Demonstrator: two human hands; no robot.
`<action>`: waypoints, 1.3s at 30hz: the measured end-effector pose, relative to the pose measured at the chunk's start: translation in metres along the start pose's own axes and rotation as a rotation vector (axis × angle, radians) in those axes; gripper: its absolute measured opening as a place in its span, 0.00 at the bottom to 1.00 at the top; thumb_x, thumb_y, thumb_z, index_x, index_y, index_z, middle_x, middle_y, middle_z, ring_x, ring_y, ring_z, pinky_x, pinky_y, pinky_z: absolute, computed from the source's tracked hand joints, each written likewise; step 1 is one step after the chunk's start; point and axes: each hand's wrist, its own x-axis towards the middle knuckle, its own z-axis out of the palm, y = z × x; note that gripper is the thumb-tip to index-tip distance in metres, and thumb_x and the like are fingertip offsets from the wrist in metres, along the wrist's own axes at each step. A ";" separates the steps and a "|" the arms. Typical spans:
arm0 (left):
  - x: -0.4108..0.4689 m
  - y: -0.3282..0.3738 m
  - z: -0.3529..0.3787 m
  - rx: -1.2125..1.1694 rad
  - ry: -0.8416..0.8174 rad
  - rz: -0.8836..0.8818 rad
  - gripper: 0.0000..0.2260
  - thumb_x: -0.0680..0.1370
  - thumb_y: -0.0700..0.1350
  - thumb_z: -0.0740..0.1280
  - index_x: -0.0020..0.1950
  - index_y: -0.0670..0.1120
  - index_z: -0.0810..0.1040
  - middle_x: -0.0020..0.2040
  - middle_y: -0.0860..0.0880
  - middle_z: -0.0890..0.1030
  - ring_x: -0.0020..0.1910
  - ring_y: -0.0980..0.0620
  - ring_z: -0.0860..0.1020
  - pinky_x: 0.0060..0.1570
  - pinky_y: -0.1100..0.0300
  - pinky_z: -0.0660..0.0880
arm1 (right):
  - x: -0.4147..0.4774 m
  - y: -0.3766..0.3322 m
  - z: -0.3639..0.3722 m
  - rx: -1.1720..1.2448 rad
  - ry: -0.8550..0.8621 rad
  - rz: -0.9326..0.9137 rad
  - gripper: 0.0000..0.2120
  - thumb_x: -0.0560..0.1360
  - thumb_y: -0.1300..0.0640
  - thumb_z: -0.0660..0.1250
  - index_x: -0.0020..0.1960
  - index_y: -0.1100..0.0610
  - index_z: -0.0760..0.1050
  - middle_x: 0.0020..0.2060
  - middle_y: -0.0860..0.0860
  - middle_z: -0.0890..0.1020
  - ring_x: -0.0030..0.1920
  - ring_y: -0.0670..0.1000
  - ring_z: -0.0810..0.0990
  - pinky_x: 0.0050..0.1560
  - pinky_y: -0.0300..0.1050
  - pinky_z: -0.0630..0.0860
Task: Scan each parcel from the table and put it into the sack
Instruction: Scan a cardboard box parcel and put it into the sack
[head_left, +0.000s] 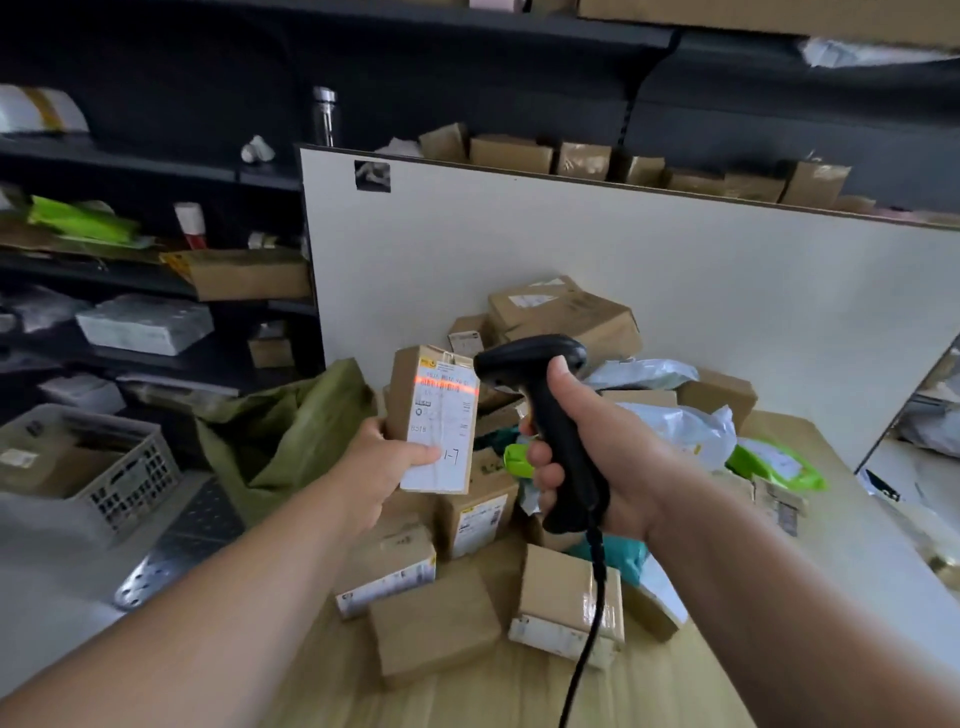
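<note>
My left hand (382, 462) grips a small cardboard parcel (434, 415) upright above the table, its white label facing me. A red scan line glows across the top of that label. My right hand (597, 447) grips a black corded barcode scanner (545, 415), its head pointing left at the parcel from close by. A heap of cardboard boxes (436, 623) and plastic mailers (675, 426) covers the wooden table (467, 696). The olive-green sack (291, 426) stands open just left of the table, behind my left hand.
A white board (623, 260) stands upright behind the heap, more boxes lined up past its top edge. Dark shelves (130, 260) with parcels fill the left wall. A grey plastic crate (104, 467) holding a box sits on the floor at left, beside a perforated metal plate (171, 551).
</note>
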 end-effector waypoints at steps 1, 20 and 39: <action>0.007 0.001 -0.009 0.002 -0.001 -0.002 0.24 0.71 0.36 0.73 0.60 0.50 0.67 0.49 0.53 0.80 0.47 0.51 0.80 0.40 0.58 0.78 | 0.007 -0.001 0.008 0.007 0.001 0.012 0.30 0.66 0.28 0.66 0.41 0.57 0.75 0.29 0.51 0.75 0.25 0.48 0.71 0.28 0.42 0.72; 0.080 -0.003 -0.077 -0.071 0.236 -0.037 0.25 0.71 0.35 0.73 0.63 0.47 0.67 0.54 0.49 0.80 0.43 0.54 0.80 0.34 0.62 0.73 | 0.128 -0.016 0.056 0.020 -0.141 0.126 0.32 0.68 0.28 0.66 0.48 0.58 0.78 0.29 0.51 0.74 0.23 0.48 0.71 0.27 0.41 0.72; 0.262 -0.003 -0.264 -0.011 0.120 -0.166 0.22 0.70 0.36 0.75 0.56 0.51 0.69 0.49 0.53 0.80 0.45 0.54 0.79 0.38 0.61 0.75 | 0.302 -0.025 0.232 0.006 -0.006 0.182 0.30 0.70 0.28 0.63 0.43 0.57 0.74 0.28 0.51 0.74 0.23 0.48 0.70 0.28 0.41 0.71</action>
